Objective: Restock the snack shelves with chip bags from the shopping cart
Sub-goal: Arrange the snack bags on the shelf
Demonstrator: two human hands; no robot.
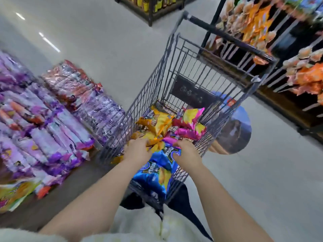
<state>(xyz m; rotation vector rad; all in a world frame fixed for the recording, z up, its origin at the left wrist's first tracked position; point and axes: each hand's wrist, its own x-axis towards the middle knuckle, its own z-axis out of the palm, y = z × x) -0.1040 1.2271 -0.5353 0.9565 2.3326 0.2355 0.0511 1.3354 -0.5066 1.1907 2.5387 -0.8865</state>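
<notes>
Our left hand [138, 150] grips a yellow bag [153, 137] in the cart [145, 102]. Our right hand [187, 154] curls where the pink bag [188, 123] meets the blue bag [157, 170]. We cannot tell which it holds.

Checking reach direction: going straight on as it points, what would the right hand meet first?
The right hand would likely first meet the pink chip bag in the cart; depth unclear.

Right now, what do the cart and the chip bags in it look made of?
The cart looks like dark coated metal wire: thin rigid bars in a grid. The chip bags look like glossy foil-like plastic film: crinkled, with bright glints.
</notes>
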